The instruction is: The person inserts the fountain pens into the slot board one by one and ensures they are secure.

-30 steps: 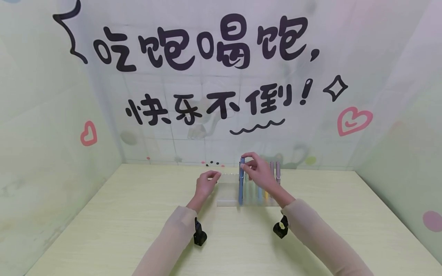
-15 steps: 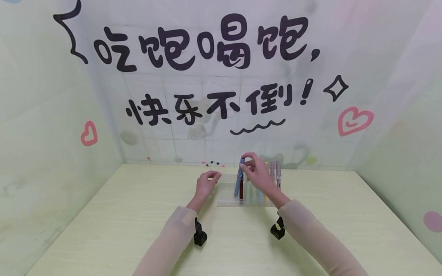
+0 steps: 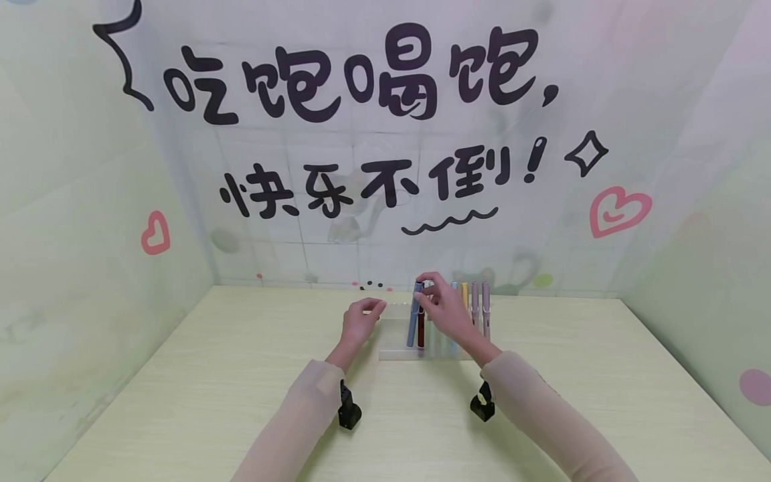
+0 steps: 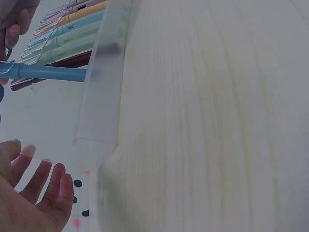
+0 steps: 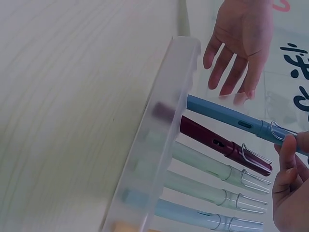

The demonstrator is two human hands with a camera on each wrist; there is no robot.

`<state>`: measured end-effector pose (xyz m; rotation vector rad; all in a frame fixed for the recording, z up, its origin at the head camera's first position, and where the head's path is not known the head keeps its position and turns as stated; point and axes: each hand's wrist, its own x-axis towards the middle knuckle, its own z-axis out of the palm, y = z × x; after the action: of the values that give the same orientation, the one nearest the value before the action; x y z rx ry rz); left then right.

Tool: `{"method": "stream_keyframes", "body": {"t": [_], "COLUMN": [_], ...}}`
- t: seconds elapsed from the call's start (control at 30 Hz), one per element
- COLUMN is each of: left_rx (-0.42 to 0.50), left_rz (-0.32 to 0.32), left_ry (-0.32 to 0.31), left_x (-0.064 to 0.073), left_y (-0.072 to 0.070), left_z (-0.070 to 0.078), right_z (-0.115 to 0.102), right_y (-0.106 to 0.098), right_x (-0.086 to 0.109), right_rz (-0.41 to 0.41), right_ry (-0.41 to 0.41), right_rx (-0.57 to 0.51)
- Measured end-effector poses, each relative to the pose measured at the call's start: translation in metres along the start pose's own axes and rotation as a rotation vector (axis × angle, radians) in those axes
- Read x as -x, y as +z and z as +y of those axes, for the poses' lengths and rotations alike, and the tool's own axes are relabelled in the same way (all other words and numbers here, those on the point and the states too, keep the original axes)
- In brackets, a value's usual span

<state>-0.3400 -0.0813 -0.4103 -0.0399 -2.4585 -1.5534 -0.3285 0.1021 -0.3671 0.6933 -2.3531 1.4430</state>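
My right hand pinches the capped end of a blue fountain pen between thumb and fingers. The pen leans slightly, its lower end by the front lip of a clear plastic pen rack. Right beside it a dark red pen stands in the rack. At the rack's left end, my left hand pinches the clear upper edge with thumb and forefinger; its other fingers spread loosely in the left wrist view. Pale green pens, a light blue pen and a yellow pen follow along the row.
Two mauve pens occupy the rack's right end. The rack stands on a pale wood-grain table near a printed back wall. Black wrist cameras hang below both sleeves.
The blue pen has moved left from in front of the dark red pen, tilted, and come down slightly beside it. My right hand shifted left with it; the left hand stayed put.
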Motion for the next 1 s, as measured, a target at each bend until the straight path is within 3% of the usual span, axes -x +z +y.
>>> {"method": "stream_keyframes", "body": {"t": [0.33,0.5,0.83,1.0], "left_rx": [0.032,0.024,-0.002,0.001], "left_rz": [0.011,0.006,0.004,0.005], "left_ry": [0.053,0.004,-0.005,-0.002], "left_x": [0.0028,0.0009,0.0012,0.0009], "left_y": [-0.0016,-0.0003,-0.0004,0.0007], "left_z": [-0.0009,-0.0001,0.0016,0.0006], "right_z": [-0.0027,-0.0035,-0.0029,-0.0002], "right_y": [0.0014,0.0025,0.0044,0.0048], "right_x": [0.0017,0.001,0.0002,-0.0001], "right_rz": [-0.05,-0.071,-0.108,-0.115], "right_ry": [0.033,0.053,0.105,0.042], "right_rx": [0.014,0.027,0.042,0.089]}}
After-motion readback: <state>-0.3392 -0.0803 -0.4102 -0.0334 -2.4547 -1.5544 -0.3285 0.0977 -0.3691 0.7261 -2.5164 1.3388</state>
